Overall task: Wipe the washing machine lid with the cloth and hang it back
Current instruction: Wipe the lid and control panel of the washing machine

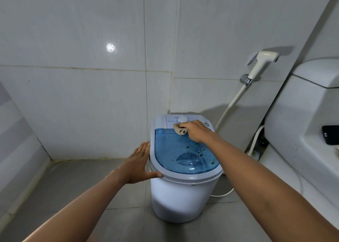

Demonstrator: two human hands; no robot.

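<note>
A small white washing machine [180,196] stands on the grey floor in the corner. Its see-through blue lid [174,150] carries dark specks and smears, mostly on the right half. My right hand [197,131] presses a bunched beige cloth [180,129] onto the lid's far edge, just below the white dial [182,120]. My left hand [138,162] lies flat with fingers spread against the machine's left rim, its thumb on the front edge.
Tiled walls close in behind and to the left. A white bidet sprayer [262,64] hangs on the right wall with its hose running down. A toilet tank [302,117] stands at the right, with a dark phone [331,135] on its ledge.
</note>
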